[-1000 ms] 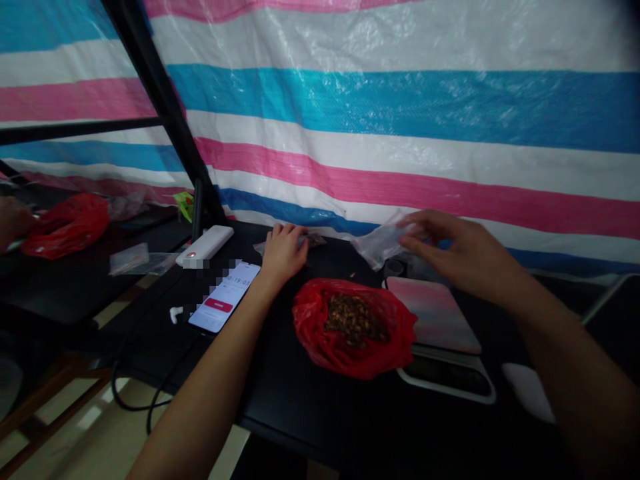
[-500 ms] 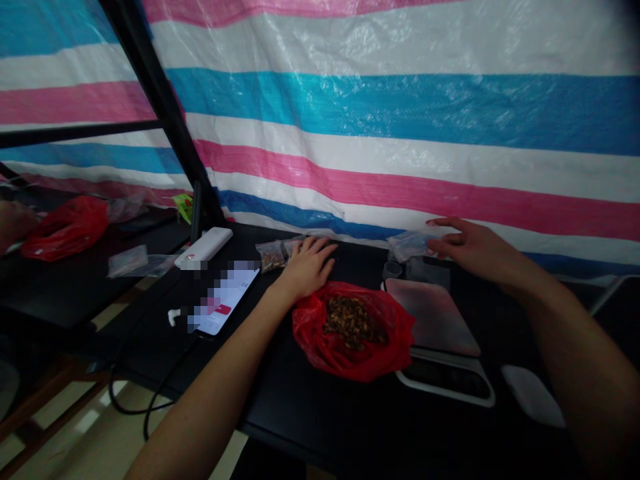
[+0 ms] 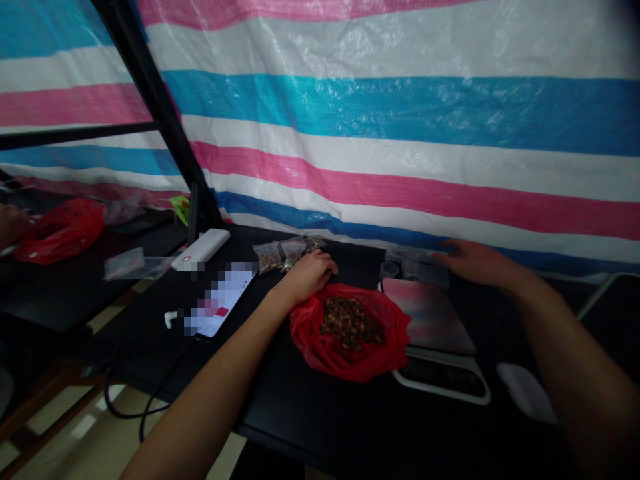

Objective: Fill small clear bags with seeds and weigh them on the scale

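My left hand (image 3: 313, 272) rests on the black table, its fingers loosely bent and seemingly holding nothing. It lies between small zip bags of brownish bits (image 3: 293, 252) and the upper left rim of a red plastic bag (image 3: 311, 340). That bag stands with its mouth spread, and brown, seed-like pieces (image 3: 351, 321) fill its middle. Over at the back right, my right hand (image 3: 473, 262) reaches left with fingers apart. Its fingertips are at the right end of several empty clear plastic bags (image 3: 425, 267); whether they touch is unclear.
A kitchen scale (image 3: 430, 317) sits right of the red bag, with a white mouse-like object (image 3: 525, 392) beyond it. Left are a lit phone (image 3: 227, 303), a white power bank (image 3: 207, 247), an earbud (image 3: 170, 319) and cables. Another person's hand (image 3: 11, 223) is at the far left table.
My right hand has moved slightly right and lower, and the clear bag near it now lies flatter. My left hand's spread fingers have bent and shifted off the zip bags, uncovering more of them.
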The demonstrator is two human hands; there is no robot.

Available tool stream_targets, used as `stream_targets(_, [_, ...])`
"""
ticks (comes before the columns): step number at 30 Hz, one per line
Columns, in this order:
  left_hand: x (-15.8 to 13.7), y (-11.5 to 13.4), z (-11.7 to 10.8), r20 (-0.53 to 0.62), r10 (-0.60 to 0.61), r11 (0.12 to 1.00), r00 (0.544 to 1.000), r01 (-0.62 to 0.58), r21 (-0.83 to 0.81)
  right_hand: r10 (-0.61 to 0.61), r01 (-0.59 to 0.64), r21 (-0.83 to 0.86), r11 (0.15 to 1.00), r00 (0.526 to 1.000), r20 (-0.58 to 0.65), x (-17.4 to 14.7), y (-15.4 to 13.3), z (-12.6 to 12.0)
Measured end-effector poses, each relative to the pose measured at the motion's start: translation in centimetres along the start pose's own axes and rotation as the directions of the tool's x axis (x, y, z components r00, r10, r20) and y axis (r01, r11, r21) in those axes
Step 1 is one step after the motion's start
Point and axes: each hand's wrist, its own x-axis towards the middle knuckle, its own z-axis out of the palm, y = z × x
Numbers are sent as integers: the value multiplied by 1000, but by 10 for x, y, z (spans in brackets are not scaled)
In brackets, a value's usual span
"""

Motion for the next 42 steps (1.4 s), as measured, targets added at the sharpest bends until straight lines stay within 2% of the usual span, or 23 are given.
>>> stream_targets(3, [0, 6, -10, -89, -42, 977, 995, 23, -211, 31, -27, -47, 999, 996, 82, -2, -3, -5])
stream_targets(6, [-4, 22, -32, -131, -111, 829, 985, 19, -558, 92, -82, -138, 987, 994, 64, -6, -15, -12])
stream_targets(7, [-6, 28, -40, -88, -88, 771, 992, 12, -637, 110, -99, -163, 982, 992, 55, -8, -19, -13])
stream_targets(9, [-9, 38, -53, 38, 37, 685, 999, 3, -728, 119, -110, -175, 978, 992, 44, -10, -28, -15])
stream_targets(11, [-11, 42, -60, 145, 151, 647, 978, 13, -762, 116, -108, -162, 981, 992, 42, -11, -35, -16])
stream_targets(12, [-11, 42, -60, 156, 171, 657, 973, 6, -754, 106, -97, -155, 983, 993, 45, -11, -37, -16])
stream_targets(14, [-8, 36, -55, 74, 94, 747, 993, -21, -665, 95, -88, -139, 986, 994, 48, -12, -39, -16])
stream_targets(15, [-7, 30, -51, -21, -1, 822, 1000, -11, -569, 91, -84, -130, 988, 994, 52, -12, -40, -16])
stream_targets(16, [-6, 24, -47, -157, -116, 895, 981, 35, -445, 89, -82, -122, 989, 994, 56, -12, -39, -16])
stream_targets(17, [-5, 17, -42, -246, -203, 944, 948, 123, -307, 91, -84, -115, 990, 994, 59, -12, -39, -16])
stream_targets(18, [-6, 9, -38, -305, -274, 957, 912, 227, -181, 92, -85, -111, 990, 994, 60, -12, -39, -16])
stream_targets(20, [-9, -3, -30, -353, -388, 906, 852, 422, 22, 86, -78, -116, 990, 994, 64, -12, -39, -15])
stream_targets(23, [-17, -13, -21, -228, -452, 841, 863, 497, 213, 78, -70, -116, 991, 995, 68, -12, -41, -13])
stream_targets(25, [-20, -16, -19, -145, -457, 836, 877, 480, 265, 63, -57, -99, 993, 996, 67, -12, -42, -12])
stream_targets(27, [-21, -17, -20, -119, -454, 844, 883, 469, 259, 45, -41, -86, 995, 998, 53, -11, -42, -11])
stream_targets(32, [-14, -15, -29, -189, -410, 897, 892, 432, 94, 24, -22, -68, 997, 999, 29, -12, -45, -8])
stream_targets(34, [-11, -11, -31, -229, -337, 939, 913, 344, -8, 5, -4, -63, 998, 1000, 17, -13, -52, -6])
stream_targets(37, [-8, 4, -34, -297, -148, 983, 943, 107, -150, -80, 80, -22, 997, 996, -25, -18, -68, 1])
stream_targets(40, [-7, 25, -36, -370, -1, 966, 929, -94, -239, -187, 190, 88, 978, 981, -48, -24, -89, 12])
stream_targets(42, [-6, 37, -38, -381, 34, 938, 924, -160, -306, -250, 250, 192, 949, 968, -26, -29, -101, 22])
